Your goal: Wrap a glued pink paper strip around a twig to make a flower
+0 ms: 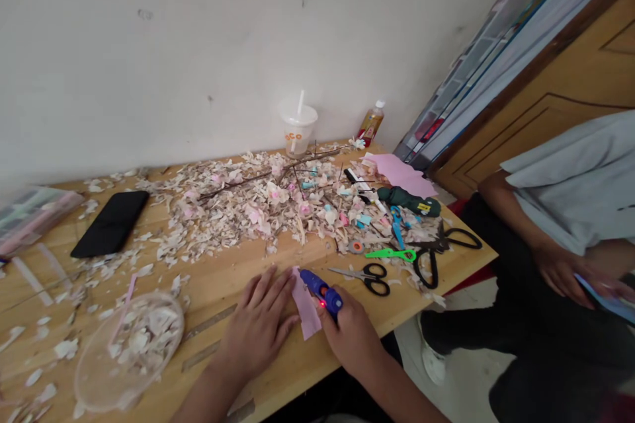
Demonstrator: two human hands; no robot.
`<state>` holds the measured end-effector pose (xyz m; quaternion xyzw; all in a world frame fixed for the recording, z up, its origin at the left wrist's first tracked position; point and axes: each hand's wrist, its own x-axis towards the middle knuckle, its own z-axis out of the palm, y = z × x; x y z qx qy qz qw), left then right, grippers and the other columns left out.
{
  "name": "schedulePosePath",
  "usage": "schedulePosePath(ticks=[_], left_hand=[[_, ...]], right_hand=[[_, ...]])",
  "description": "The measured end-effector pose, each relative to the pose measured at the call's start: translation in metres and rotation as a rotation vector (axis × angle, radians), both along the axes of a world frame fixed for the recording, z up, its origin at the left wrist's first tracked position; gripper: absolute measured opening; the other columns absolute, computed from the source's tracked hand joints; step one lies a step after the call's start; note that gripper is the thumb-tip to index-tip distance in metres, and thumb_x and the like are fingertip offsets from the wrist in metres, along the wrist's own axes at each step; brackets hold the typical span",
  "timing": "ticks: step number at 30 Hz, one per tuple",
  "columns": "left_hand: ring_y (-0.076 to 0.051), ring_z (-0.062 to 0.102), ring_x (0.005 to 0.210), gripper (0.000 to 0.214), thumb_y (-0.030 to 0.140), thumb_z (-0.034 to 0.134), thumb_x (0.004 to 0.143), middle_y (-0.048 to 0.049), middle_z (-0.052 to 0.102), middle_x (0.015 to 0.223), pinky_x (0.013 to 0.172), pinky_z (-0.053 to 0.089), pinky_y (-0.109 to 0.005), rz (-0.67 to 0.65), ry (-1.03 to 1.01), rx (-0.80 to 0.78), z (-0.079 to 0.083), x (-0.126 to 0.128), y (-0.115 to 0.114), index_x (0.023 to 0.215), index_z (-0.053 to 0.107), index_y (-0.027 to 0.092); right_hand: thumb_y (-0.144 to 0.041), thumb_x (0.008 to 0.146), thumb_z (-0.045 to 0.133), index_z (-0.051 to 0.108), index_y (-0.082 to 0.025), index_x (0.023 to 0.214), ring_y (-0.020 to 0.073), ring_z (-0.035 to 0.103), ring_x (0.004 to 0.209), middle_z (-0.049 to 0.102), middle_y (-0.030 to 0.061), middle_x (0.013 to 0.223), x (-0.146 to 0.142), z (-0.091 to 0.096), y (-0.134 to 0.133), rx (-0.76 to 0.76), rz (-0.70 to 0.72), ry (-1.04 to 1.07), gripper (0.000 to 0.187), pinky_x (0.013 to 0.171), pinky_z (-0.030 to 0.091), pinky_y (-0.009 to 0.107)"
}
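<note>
A: Head view shows the left hand [260, 324] lying flat, fingers spread, on the wooden surface [233, 277] at the lower middle of the frame. It grips nothing; its fingertips press the edge of a pink paper strip [306, 309].

B: And the right hand [351, 337]?

A: It is closed around a blue glue gun [321, 292]. A red light shows on the gun, and its nozzle points up-left, just above the upper end of the strip.

B: How far is the work, you think?

A: I judge it is in the middle. I cannot tell whether glue is already on the strip. Behind the hands, in the centre of the frame, a big heap of pale petal scraps [258, 201] covers the surface, with a thin twig [268, 175] lying across it that carries a few small flowers. So some pieces look finished, but much loose material is left.

B: Other things?

A: A clear lid with scraps [131, 350] at lower left, a black phone [112, 221] at left, black scissors [370, 275] and green scissors [391, 254] at right of the gun, a plastic cup [298, 129] near the wall. Another person's hand [563, 271] is at the right edge.
</note>
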<state>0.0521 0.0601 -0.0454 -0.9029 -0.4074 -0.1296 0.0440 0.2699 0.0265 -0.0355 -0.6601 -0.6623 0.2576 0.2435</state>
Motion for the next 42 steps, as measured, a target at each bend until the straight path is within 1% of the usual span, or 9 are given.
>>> schedulePosePath(ticks=[4,10,15,20,26,29,34,39,42], left_hand=[[-0.028,0.042,0.144,0.065,0.052,0.049,0.101,-0.0010,0.050,0.160,0.119,0.019,-0.041,-0.016,-0.002,0.034,-0.002,-0.001,0.001,0.156,0.042,0.019],[-0.029,0.043,0.143,0.064,0.051,0.050,0.101,0.0008,0.050,0.160,0.119,0.021,-0.042,-0.015,-0.007,0.042,-0.004,-0.001,0.001,0.157,0.042,0.022],[-0.029,0.040,0.145,0.064,0.052,0.048,0.102,0.0017,0.044,0.163,0.119,0.020,-0.042,-0.014,0.027,0.020,-0.003,0.000,0.002,0.158,0.039,0.022],[-0.029,0.042,0.143,0.065,0.053,0.047,0.102,0.0016,0.044,0.164,0.119,0.020,-0.042,-0.013,0.024,0.014,-0.003,-0.001,0.002,0.158,0.039,0.023],[-0.029,0.043,0.143,0.062,0.052,0.047,0.101,0.0012,0.048,0.161,0.118,0.023,-0.042,-0.001,0.005,0.000,-0.004,-0.001,0.000,0.157,0.041,0.024],[-0.029,0.043,0.143,0.058,0.050,0.048,0.102,0.0012,0.048,0.161,0.118,0.023,-0.043,-0.002,0.004,-0.012,-0.003,0.000,-0.001,0.155,0.045,0.026],[-0.030,0.045,0.142,0.049,0.046,0.049,0.102,0.0013,0.049,0.160,0.117,0.026,-0.045,0.004,0.004,-0.039,-0.001,0.000,-0.002,0.149,0.053,0.031],[-0.031,0.045,0.143,0.051,0.046,0.050,0.101,0.0008,0.050,0.160,0.116,0.029,-0.046,0.006,-0.012,-0.043,-0.001,0.000,-0.002,0.150,0.052,0.030],[-0.032,0.044,0.143,0.051,0.046,0.050,0.101,0.0011,0.050,0.160,0.116,0.030,-0.047,0.007,-0.021,-0.053,-0.002,0.001,-0.002,0.150,0.052,0.031]], right_hand=[[-0.032,0.097,0.044,0.062,-0.020,0.100,0.0316,0.071,0.093,0.072,0.0130,0.095,0.002,0.001,-0.004,-0.007,0.003,-0.003,0.021,0.084,0.054,0.044],[-0.028,0.097,0.046,0.059,-0.020,0.098,0.0298,0.069,0.093,0.070,0.0115,0.096,0.003,0.005,-0.008,-0.032,0.020,0.017,0.015,0.084,0.053,0.041],[-0.029,0.095,0.048,0.058,-0.021,0.099,0.0294,0.069,0.094,0.070,0.0108,0.097,0.001,0.006,-0.007,-0.048,0.022,0.038,0.013,0.085,0.052,0.040],[-0.033,0.096,0.046,0.059,-0.021,0.095,0.0329,0.069,0.093,0.070,0.0133,0.094,0.000,0.004,-0.005,-0.068,0.008,0.035,0.018,0.085,0.052,0.046],[-0.040,0.098,0.043,0.061,-0.021,0.098,0.0294,0.068,0.094,0.070,0.0112,0.095,0.005,0.010,-0.007,-0.071,0.032,0.080,0.026,0.086,0.054,0.043],[-0.041,0.098,0.042,0.062,-0.020,0.100,0.0303,0.068,0.093,0.070,0.0120,0.095,0.006,0.010,-0.008,-0.077,0.026,0.085,0.028,0.086,0.054,0.045],[-0.037,0.095,0.044,0.062,-0.019,0.098,0.0339,0.068,0.096,0.071,0.0149,0.094,0.004,0.007,-0.006,-0.094,0.012,0.061,0.025,0.088,0.052,0.050],[-0.036,0.096,0.045,0.059,-0.022,0.096,0.0295,0.068,0.093,0.070,0.0110,0.093,0.006,0.013,-0.008,-0.104,0.040,0.051,0.020,0.086,0.053,0.044],[-0.035,0.096,0.045,0.058,-0.022,0.095,0.0300,0.068,0.092,0.070,0.0109,0.093,0.007,0.017,-0.012,-0.119,0.050,0.026,0.019,0.085,0.052,0.044]])
